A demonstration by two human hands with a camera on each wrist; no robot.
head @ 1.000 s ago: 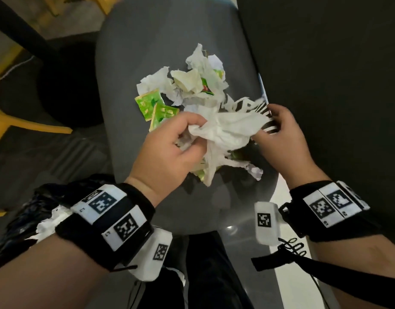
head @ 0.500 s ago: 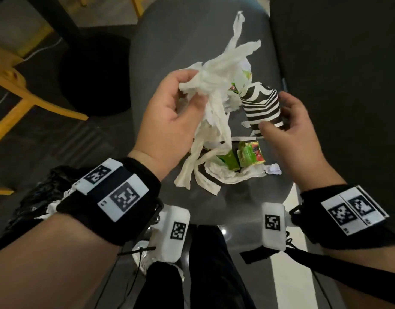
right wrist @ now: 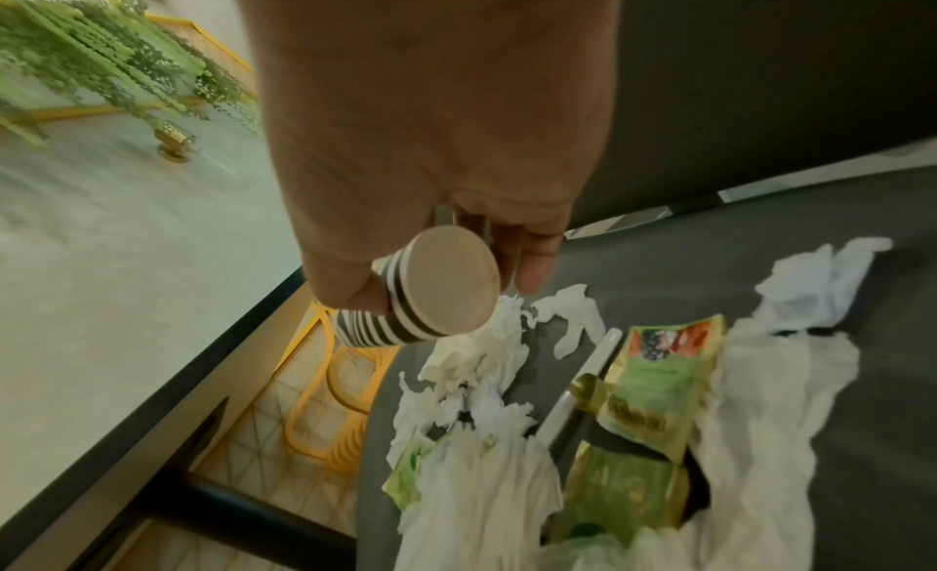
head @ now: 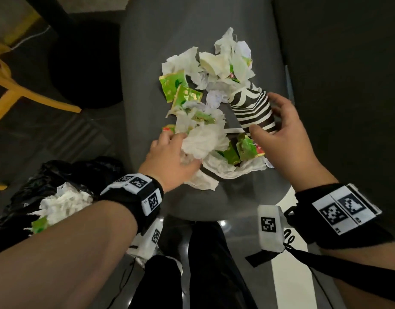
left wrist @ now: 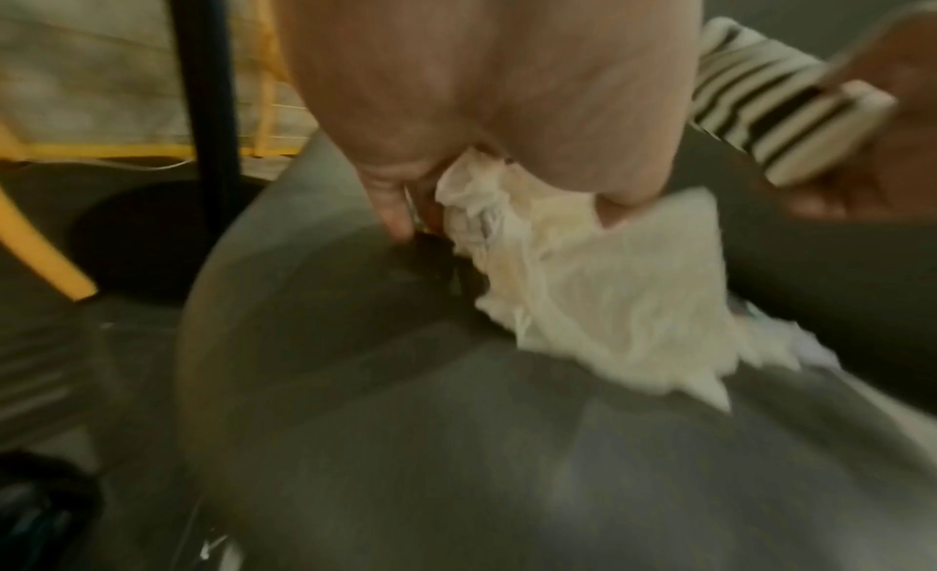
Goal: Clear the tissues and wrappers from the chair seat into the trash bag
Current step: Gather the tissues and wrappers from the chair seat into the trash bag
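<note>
— What's unclear?
— The left wrist view is blurred; the trash bag [head: 20, 192] is partly behind the forearm, beside the chair seat [head: 147, 63].
— And the hands?
— The left hand [head: 169, 157] clutches a tissue wad [head: 203, 141] on the seat; the right hand [head: 287, 139] curls round a striped cup [head: 252, 108] just beyond it.

Both forearms are bare, each wrist wrapped in a black band [head: 134, 195] bearing white square-code tags [head: 345, 210], with a white tagged camera box [head: 270, 226] slung beneath, a black strap [head: 339, 266] trailing from the right, and dark trousers [head: 214, 264] below.
</note>
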